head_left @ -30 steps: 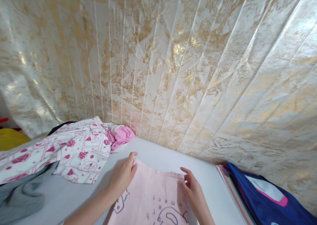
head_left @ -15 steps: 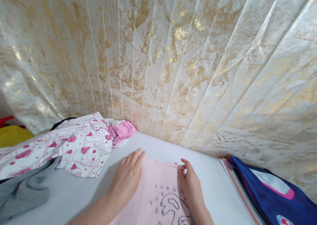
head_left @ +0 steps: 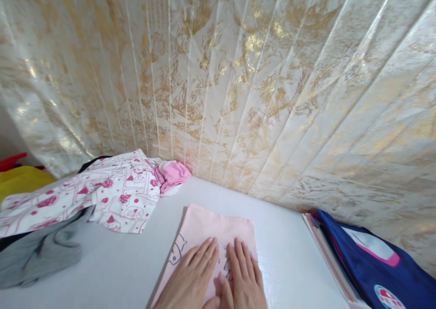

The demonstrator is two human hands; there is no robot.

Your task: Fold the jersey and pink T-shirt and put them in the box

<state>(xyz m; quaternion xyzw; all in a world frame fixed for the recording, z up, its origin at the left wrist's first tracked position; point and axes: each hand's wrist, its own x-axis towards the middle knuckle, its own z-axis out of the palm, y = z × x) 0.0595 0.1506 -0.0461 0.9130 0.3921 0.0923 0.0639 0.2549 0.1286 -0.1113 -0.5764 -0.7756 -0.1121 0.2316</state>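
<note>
A pale pink garment [head_left: 218,220] with dark line drawings and lettering lies flat on the white table, folded into a narrow panel. My left hand [head_left: 192,275] rests palm down on its middle, fingers stretched out. Beside it my right hand [head_left: 243,272] also lies flat on the cloth, near the right edge, with fingers extended. Both hands press on the fabric and grip nothing. The garment's near end is hidden under my hands and runs out of the frame.
White cloth with pink prints [head_left: 119,191], a grey garment [head_left: 41,259] and a bright pink cloth [head_left: 173,177] lie heaped at left. Yellow fabric [head_left: 23,182] sits beyond. Folded navy clothing [head_left: 371,254] is stacked at right. A gold-patterned sheet [head_left: 218,95] covers the wall behind the table [head_left: 293,254].
My hands have moved from the garment's side edges onto its middle, nearer to me. The garment's left side now shows another drawing, and its far edge lies uncovered.
</note>
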